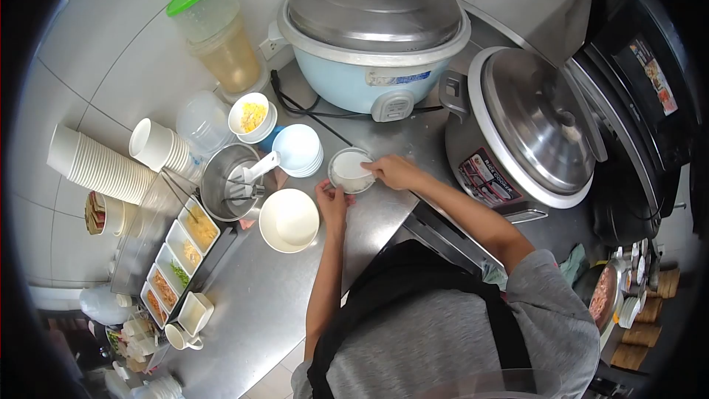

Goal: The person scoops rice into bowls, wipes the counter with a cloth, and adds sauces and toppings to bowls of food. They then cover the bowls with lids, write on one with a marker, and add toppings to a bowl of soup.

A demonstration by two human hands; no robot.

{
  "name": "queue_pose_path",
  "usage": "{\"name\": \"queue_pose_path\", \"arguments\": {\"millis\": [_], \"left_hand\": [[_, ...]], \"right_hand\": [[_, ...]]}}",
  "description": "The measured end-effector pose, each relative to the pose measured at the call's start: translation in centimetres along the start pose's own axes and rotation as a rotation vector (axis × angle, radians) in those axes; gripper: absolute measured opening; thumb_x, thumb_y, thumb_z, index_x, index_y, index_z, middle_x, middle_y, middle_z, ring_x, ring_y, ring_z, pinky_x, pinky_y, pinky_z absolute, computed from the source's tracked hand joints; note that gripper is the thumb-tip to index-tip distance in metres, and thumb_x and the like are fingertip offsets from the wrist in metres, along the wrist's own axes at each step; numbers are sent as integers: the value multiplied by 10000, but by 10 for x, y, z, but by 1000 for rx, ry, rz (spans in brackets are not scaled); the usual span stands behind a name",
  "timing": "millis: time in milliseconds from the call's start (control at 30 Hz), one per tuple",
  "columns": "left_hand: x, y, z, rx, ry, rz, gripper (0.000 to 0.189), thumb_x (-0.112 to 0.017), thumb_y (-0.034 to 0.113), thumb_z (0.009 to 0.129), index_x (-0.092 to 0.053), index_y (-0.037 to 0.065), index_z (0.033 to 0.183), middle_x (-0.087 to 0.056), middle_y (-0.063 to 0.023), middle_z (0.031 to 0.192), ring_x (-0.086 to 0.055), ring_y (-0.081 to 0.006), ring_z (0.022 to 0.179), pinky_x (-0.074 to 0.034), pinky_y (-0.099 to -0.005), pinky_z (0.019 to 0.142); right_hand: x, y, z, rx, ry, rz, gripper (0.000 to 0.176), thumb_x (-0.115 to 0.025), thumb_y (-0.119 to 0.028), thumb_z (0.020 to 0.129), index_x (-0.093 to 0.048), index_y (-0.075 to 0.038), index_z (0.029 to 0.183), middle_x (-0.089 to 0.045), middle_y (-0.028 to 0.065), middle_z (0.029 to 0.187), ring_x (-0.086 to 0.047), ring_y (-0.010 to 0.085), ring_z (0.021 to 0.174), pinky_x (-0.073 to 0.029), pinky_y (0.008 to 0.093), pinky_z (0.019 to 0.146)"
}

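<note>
And here the right hand grips a white utensil in the small bowl on the steel counter, while the left hand, its hold impossible to judge, touches the rim, so lopsided pressure could tip everything!

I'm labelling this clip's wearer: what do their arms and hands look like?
Both the left hand and the right hand are ungloved, with no bracelet or watch visible. The forearms are uncovered; the right upper arm has a short, plain grey sleeve.
</note>
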State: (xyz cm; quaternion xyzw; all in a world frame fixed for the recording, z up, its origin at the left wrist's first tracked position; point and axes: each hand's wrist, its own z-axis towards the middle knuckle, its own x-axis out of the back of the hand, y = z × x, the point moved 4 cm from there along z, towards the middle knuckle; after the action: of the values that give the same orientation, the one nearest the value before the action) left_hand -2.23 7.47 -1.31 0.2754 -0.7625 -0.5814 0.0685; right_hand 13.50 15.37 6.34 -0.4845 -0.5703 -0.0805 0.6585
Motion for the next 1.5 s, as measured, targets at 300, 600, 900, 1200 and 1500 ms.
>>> {"name": "queue_pose_path", "arguments": {"millis": [300,600,900,1200,1500], "left_hand": [[6,7,-41,137,-58,-5,241,-502,201,897,-365,56,1032,-520,-98,791,-623,-211,623,-506,-288,463],[12,4,-25,50,-64,115,166,-474,206,905,-456,42,919,-502,-40,671,-580,-139,542,-437,-220,390],[5,10,-51,227,-229,159,240,-466,265,910,-500,36,847,-546,-50,678,-591,-140,546,-467,-243,426],[12,3,-26,143,-235,192,276,-442,236,916,-498,5,777,-536,-65,612,-587,-146,489,-463,-235,395],[16,9,-52,340,-283,151,301,-439,265,921,-525,-21,884,-554,-80,628,-588,-155,500,-480,-237,423]], "right_hand": [[14,34,-8,-198,91,448,322,-478,-189,880,-538,-140,1193,-629,150,822,-578,270,681,-458,364,661],[-4,-26,-20,-229,112,46,292,-482,-159,871,-566,-147,1150,-608,188,910,-583,374,815,-455,421,694],[7,23,-17,-118,225,301,312,-425,-161,885,-556,-160,1167,-604,205,802,-598,366,757,-447,435,639],[-13,-30,-32,-190,148,-6,350,-468,-115,858,-517,-156,1202,-594,215,794,-575,397,748,-439,459,646],[22,8,-6,-175,-105,674,355,-506,-148,856,-519,-152,1210,-596,188,745,-606,311,677,-430,392,596]]}}
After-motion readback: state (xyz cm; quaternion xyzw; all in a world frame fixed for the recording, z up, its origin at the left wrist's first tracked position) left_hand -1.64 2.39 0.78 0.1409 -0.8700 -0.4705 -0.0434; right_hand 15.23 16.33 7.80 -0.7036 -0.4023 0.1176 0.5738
